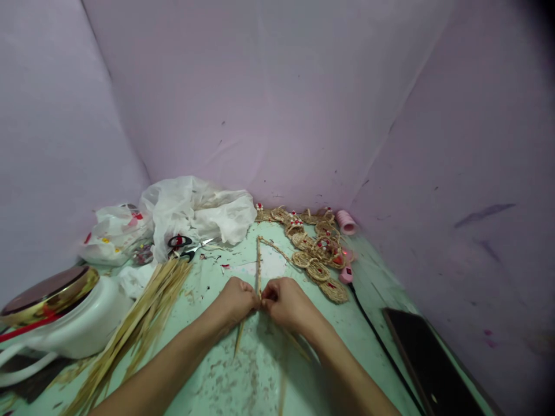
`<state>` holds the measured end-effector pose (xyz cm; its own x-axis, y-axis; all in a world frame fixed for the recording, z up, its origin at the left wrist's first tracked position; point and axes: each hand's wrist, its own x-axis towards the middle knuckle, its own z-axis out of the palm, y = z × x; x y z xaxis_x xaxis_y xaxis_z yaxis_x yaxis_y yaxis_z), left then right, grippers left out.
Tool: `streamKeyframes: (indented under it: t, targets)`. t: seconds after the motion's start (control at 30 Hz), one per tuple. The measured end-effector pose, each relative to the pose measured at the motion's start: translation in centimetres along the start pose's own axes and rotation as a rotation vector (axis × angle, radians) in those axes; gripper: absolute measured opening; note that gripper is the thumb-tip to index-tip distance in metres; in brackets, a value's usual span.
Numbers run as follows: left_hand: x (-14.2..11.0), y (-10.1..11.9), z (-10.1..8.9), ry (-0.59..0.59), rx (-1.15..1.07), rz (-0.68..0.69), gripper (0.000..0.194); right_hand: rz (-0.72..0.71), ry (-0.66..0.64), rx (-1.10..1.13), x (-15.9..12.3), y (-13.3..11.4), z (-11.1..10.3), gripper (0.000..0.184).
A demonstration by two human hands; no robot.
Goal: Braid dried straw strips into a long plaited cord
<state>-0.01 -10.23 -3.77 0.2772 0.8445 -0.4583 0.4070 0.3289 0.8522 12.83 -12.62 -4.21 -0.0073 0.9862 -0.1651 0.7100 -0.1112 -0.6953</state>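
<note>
With left hand (238, 301) and right hand (286, 301) each in a closed pinch grip on the straw cord (259, 263), work the loose strands (238, 340) under even tension.

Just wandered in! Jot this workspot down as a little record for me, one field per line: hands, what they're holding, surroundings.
Left hand: pinching the near end of a braided cord
Right hand: fingers curled at that same end
Cord shape: straight away from the hands, then bent sharply toward coiled pieces
Left side: straw strips, scissors, white plastic bag
Right side: pink spool, black cable
Surface: pale green tabletop, scraps scattered
</note>
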Motion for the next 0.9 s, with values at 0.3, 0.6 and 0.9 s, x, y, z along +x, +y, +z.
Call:
streamKeyframes:
  t: [0.3, 0.6, 0.9]
  targets:
    - [-0.5, 0.4, -0.2, -0.042, -0.094, -0.053, 0.017, 0.012, -0.055, -0.11, -1.9, -2.3, -0.3, 0.013]
    - [0.1, -0.3, -1.3, -0.191, -0.12, -0.013, 0.018, 0.086, 0.046, 0.015, -0.6, 0.4, -3.8, 0.021]
    - [0.0, -0.3, -1.4, -0.193, -0.089, -0.014, 0.015, 0.159, 0.242, -0.293, 0.5, 2.4, -3.5, 0.019]
